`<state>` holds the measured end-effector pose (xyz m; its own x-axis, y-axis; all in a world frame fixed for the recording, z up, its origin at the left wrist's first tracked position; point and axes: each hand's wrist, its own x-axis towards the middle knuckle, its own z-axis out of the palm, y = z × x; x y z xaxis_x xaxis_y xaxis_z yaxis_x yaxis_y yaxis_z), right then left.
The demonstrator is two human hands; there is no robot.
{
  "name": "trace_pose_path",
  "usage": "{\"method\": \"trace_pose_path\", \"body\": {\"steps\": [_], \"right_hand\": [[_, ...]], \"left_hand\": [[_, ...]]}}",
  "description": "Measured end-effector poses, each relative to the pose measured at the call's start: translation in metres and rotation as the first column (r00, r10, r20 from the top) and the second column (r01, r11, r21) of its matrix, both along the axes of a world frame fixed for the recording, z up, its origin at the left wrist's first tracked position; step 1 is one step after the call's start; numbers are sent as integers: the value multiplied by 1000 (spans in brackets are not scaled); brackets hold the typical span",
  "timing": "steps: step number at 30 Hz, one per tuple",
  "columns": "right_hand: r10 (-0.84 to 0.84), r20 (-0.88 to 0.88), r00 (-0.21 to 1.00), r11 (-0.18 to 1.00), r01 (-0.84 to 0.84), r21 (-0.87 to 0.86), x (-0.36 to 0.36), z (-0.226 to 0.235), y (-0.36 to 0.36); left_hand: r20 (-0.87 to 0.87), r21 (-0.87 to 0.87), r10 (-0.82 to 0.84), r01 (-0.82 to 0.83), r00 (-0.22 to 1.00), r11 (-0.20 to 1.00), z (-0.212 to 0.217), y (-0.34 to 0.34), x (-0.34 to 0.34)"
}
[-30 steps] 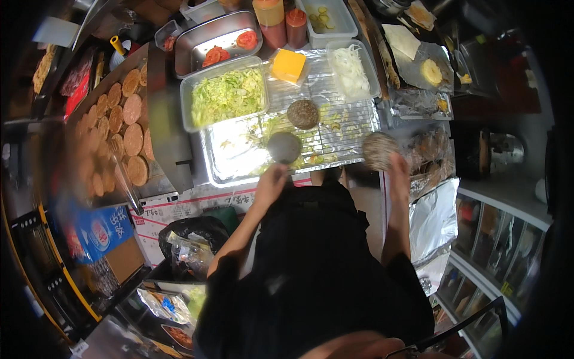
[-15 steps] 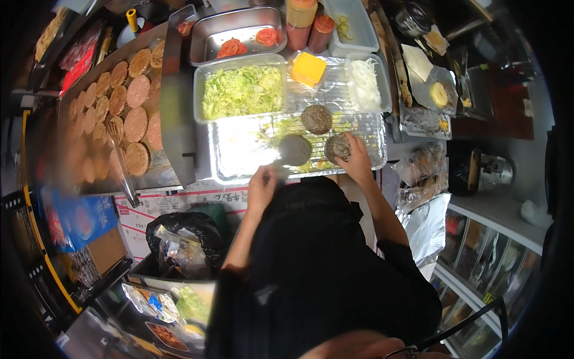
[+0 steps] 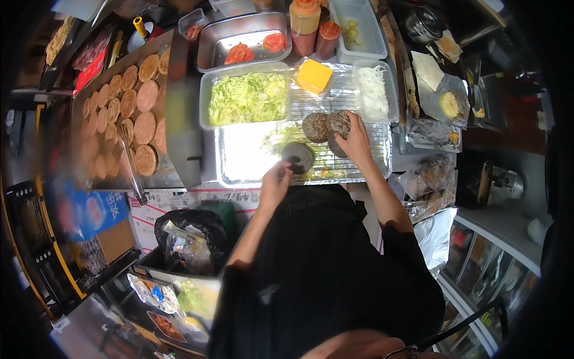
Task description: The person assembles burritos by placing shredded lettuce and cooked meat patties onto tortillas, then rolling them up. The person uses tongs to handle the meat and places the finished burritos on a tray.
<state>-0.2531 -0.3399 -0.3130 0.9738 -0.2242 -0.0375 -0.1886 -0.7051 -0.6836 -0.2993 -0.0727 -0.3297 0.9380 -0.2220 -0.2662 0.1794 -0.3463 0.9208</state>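
Observation:
On a foil-lined tray with a wire rack (image 3: pixel 376 146), my right hand (image 3: pixel 357 140) grips a dark, speckled bun top (image 3: pixel 339 124) at its right side. The top is tilted above another dark bun half (image 3: pixel 338 148), partly covered by my fingers. Beside it to the left rests a second speckled bun top (image 3: pixel 315 127). My left hand (image 3: pixel 275 182) has its fingers curled together at the near-left edge of a smooth dark bun half (image 3: pixel 298 157). Whether those fingers hold anything is hard to see.
Shredded lettuce (image 3: pixel 248 97), sliced onion (image 3: pixel 372 90) and orange cheese slices (image 3: pixel 314 75) stand behind the buns. Farther back are a metal pan of tomato slices (image 3: pixel 206 57) and sauce bottles (image 3: pixel 304 24). Left, a griddle holds several patties (image 3: pixel 144 127) and tongs (image 3: pixel 133 173).
My right hand has moved away from me, lifting the speckled bun top off the dark half beneath it. My left hand has shifted slightly right, to the smooth bun half's edge.

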Motion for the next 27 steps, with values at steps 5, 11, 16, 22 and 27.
{"method": "trace_pose_path", "body": {"steps": [5, 11, 16, 22, 27], "right_hand": [[138, -372, 918, 987, -159, -25, -2, 1, -20], [40, 43, 998, 998, -38, -40, -2, 14, -2], [48, 90, 995, 992, -37, -118, -11, 15, 11], [4, -97, 995, 989, -18, -145, -56, -19, 14], [22, -132, 991, 986, -43, -161, -69, -15, 11]], "left_hand": [[11, 65, 22, -23, 1000, 998, -2, -2, -3], [-12, 74, 9, -8, 1000, 997, 1, -4, -2], [112, 221, -52, 26, 992, 975, 2, -11, 9], [-42, 329, -88, 97, 995, 939, -15, -11, 10], [-28, 302, -13, 21, 1000, 953, -13, -12, 7]]}}
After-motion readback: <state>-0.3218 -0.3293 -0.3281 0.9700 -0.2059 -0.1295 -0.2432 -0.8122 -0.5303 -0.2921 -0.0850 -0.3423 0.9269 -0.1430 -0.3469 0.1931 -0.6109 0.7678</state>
